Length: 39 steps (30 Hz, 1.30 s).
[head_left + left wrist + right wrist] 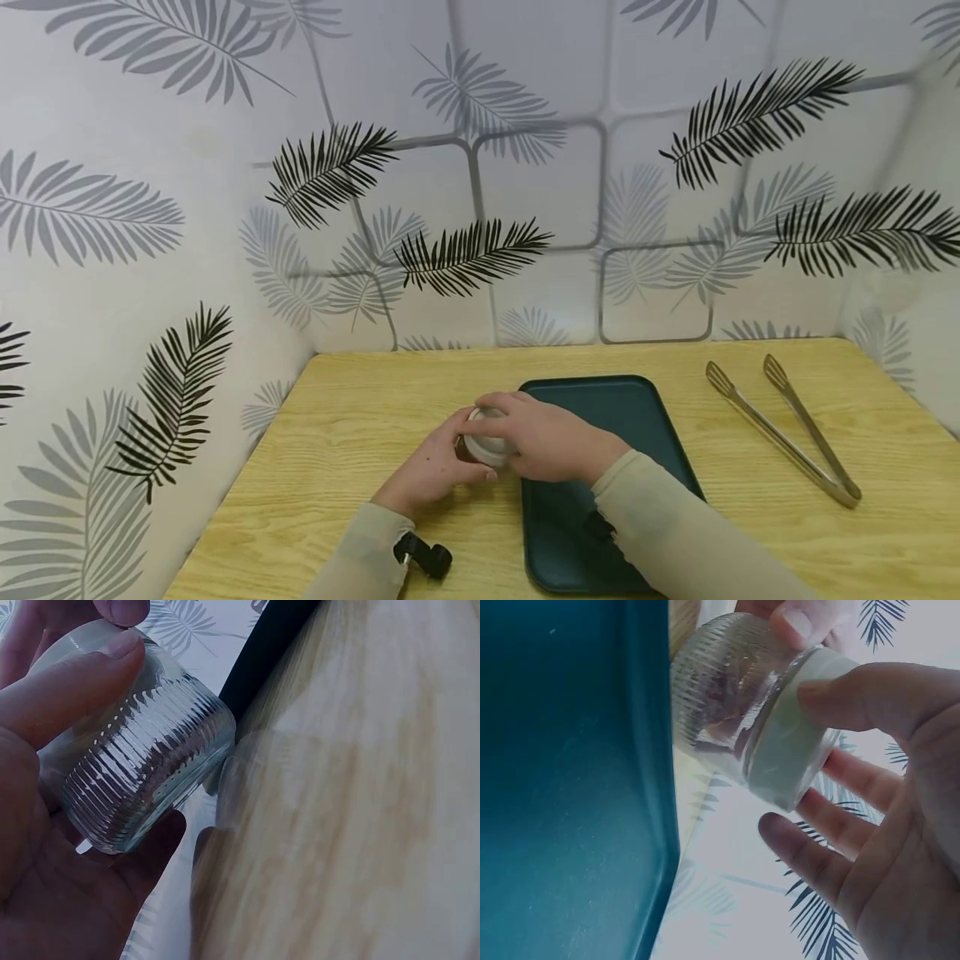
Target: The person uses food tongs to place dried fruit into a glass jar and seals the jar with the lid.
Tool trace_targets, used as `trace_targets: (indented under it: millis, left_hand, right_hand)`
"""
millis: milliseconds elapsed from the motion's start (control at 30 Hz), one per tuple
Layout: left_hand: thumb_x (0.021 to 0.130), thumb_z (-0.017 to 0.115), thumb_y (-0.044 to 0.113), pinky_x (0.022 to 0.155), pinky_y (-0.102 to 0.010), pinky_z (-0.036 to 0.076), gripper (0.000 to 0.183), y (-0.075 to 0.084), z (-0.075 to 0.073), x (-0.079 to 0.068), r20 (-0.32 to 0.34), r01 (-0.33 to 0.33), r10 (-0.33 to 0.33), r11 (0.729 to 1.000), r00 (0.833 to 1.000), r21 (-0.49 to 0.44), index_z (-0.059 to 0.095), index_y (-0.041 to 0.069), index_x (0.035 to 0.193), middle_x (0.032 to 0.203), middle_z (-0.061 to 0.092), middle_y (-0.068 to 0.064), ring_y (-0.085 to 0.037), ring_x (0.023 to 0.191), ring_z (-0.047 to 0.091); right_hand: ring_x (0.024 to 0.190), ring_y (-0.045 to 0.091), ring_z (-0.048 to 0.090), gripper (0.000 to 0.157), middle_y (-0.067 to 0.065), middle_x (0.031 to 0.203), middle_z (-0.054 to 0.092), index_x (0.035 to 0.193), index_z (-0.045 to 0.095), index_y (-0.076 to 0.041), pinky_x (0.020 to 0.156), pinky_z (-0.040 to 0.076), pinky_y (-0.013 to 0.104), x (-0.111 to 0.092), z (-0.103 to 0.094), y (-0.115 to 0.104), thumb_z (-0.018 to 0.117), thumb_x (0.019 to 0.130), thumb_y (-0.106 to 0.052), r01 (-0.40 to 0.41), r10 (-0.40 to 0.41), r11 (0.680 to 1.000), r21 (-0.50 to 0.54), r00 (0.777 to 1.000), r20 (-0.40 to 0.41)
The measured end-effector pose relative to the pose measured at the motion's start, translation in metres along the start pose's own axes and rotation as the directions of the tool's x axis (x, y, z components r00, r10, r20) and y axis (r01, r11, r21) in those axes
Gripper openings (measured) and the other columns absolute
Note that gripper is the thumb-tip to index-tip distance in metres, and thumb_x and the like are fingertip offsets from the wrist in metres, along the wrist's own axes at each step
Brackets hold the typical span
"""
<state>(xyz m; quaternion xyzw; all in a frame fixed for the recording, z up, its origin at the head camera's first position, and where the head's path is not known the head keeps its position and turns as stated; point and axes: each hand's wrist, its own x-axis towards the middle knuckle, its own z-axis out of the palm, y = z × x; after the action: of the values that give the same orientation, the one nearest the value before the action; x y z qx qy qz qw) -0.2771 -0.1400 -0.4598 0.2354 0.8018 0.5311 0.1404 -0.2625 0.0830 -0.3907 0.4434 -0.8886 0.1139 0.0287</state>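
Note:
A ribbed clear glass jar [150, 761] with a whitish lid [787, 746] is held between both hands, just left of the dark green tray. My left hand [435, 468] grips the jar's body, its thumb along the near side in the left wrist view. From the right, my right hand [551, 437] holds the lid, with the thumb on one side and fingers curved round the other. The lid sits on the jar's mouth. Whether the jar's base touches the table cannot be told, and its contents are not clear.
The dark green tray [558, 533] lies flat on the wooden table [345, 417], partly under my right forearm. Metal tongs [787, 442] lie spread apart at the right. A leaf-patterned wall [540, 192] stands behind the table and along its left side.

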Motion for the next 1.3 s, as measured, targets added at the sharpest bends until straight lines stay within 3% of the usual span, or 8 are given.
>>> trace_targets:
  millis: [267,567,700,800,867,1033,1167,1300]
  left_hand:
    - [0.083,0.086,0.03,0.1,-0.041,0.044,0.083,-0.001,0.0,0.001,-0.003,0.01,-0.01,1.0,1.0,-0.03,0.039,0.031,0.152,0.142,0.049,0.0,-0.021,0.121,0.052]
    - [0.085,0.084,0.024,0.101,-0.04,0.043,0.08,-0.002,0.0,0.004,0.011,-0.023,0.024,0.999,1.0,-0.047,0.04,0.033,0.151,0.139,0.052,0.002,-0.02,0.122,0.051]
    - [0.088,0.081,0.03,0.098,-0.04,0.045,0.081,-0.003,0.0,0.003,0.015,-0.019,0.019,1.0,1.0,-0.012,0.035,0.026,0.155,0.14,0.051,-0.001,-0.021,0.12,0.054]
    - [0.088,0.081,0.033,0.099,-0.04,0.046,0.087,-0.001,-0.001,0.001,0.015,-0.006,0.006,1.0,1.0,-0.005,0.031,0.024,0.157,0.143,0.048,-0.002,-0.022,0.121,0.054]
    - [0.085,0.084,0.032,0.098,-0.041,0.045,0.09,-0.001,-0.001,0.001,0.014,0.003,-0.003,1.0,1.0,-0.017,0.031,0.026,0.158,0.143,0.047,-0.002,-0.022,0.121,0.054]
    - [0.083,0.086,0.027,0.099,-0.043,0.043,0.088,-0.001,0.0,0.001,0.004,0.001,-0.001,1.0,1.0,-0.025,0.035,0.03,0.155,0.142,0.048,0.0,-0.023,0.121,0.052]
    - [0.083,0.086,0.03,0.099,-0.041,0.044,0.086,-0.002,0.001,0.001,0.002,0.01,-0.01,1.0,1.0,-0.03,0.036,0.031,0.154,0.142,0.047,0.002,-0.021,0.12,0.053]
    - [0.085,0.084,0.03,0.097,-0.039,0.046,0.081,-0.004,0.001,0.003,0.008,-0.011,0.011,0.999,1.0,-0.035,0.038,0.032,0.151,0.139,0.051,0.001,-0.021,0.118,0.055]
  right_hand:
    - [0.104,0.024,0.054,0.062,0.006,0.13,0.054,0.149,0.052,-0.031,0.077,0.053,0.04,0.006,0.004,-0.006,0.074,0.092,-0.037,-0.166,0.165,0.985,-0.042,0.986,-0.027]
    - [0.072,0.018,0.052,0.069,0.008,0.108,0.053,0.146,0.052,-0.023,0.06,0.049,0.034,0.013,0.016,-0.01,0.059,0.093,-0.066,-0.377,0.376,0.925,-0.033,0.925,-0.051]
    - [0.106,0.029,0.058,0.073,0.013,0.139,0.049,0.152,0.046,-0.023,0.077,0.054,0.042,0.011,0.014,-0.01,0.063,0.093,-0.062,-0.311,0.311,0.95,-0.016,0.95,-0.026]
    - [0.137,0.037,0.042,0.073,0.012,0.16,0.032,0.156,0.041,-0.027,0.096,0.049,0.049,0.007,0.009,-0.007,0.072,0.093,-0.046,-0.177,0.177,0.984,0.026,0.984,0.009]
    - [0.144,0.036,0.035,0.073,0.01,0.162,0.029,0.156,0.041,-0.031,0.101,0.045,0.051,0.005,0.005,-0.005,0.076,0.092,-0.03,-0.103,0.101,0.993,0.05,0.994,0.027]
    - [0.136,0.031,0.044,0.069,0.007,0.153,0.043,0.151,0.049,-0.031,0.097,0.049,0.047,0.004,0.002,-0.003,0.075,0.089,-0.014,-0.07,0.069,0.997,0.034,0.997,0.023]
    - [0.114,0.028,0.055,0.063,0.009,0.138,0.052,0.151,0.05,-0.028,0.084,0.053,0.043,0.007,0.004,-0.007,0.075,0.093,-0.032,-0.151,0.152,0.988,0.017,0.988,0.0]
    - [0.087,0.02,0.053,0.067,0.007,0.118,0.054,0.151,0.05,-0.025,0.069,0.051,0.037,0.01,0.006,-0.013,0.069,0.093,-0.052,-0.292,0.292,0.956,0.008,0.956,-0.002]
